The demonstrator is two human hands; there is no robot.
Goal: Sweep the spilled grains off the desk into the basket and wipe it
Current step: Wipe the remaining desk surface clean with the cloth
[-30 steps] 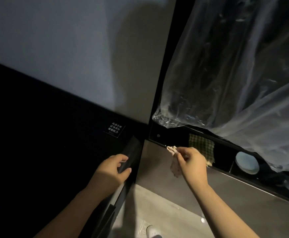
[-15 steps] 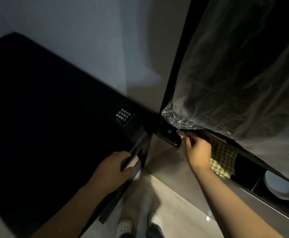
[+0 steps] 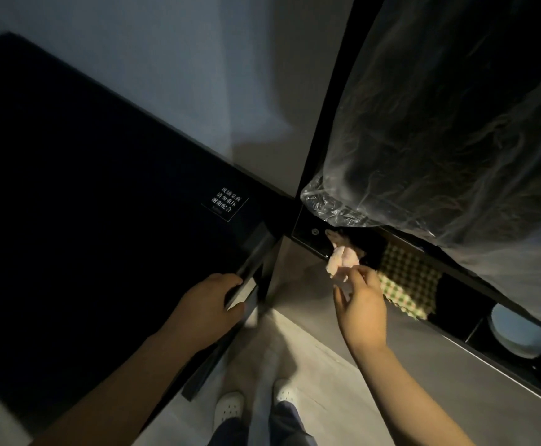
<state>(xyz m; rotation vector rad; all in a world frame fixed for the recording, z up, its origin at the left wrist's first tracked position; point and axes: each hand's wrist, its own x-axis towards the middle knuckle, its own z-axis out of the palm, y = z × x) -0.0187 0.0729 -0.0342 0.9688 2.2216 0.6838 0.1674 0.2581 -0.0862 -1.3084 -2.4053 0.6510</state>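
Likely the wiping step: the right hand (image 3: 361, 309) pinches a pale rag (image 3: 341, 260) at the shelf (image 3: 308, 241) right of the desk (image 3: 101, 220). The left hand (image 3: 204, 304) grips the desk's edge. Next, bring the rag over.

One wide-angle view, worn on the head, looks steeply down and forward, close over both forearms; the left hand (image 3: 208, 304) gripping the desk (image 3: 85, 220) edge sits left of centre; the right hand (image 3: 364, 307), pinching a cloth (image 3: 341, 259), sits near centre; shoes (image 3: 229, 410) lie below the fingers (image 3: 229, 280); a wall (image 3: 166, 75) lies beyond them.
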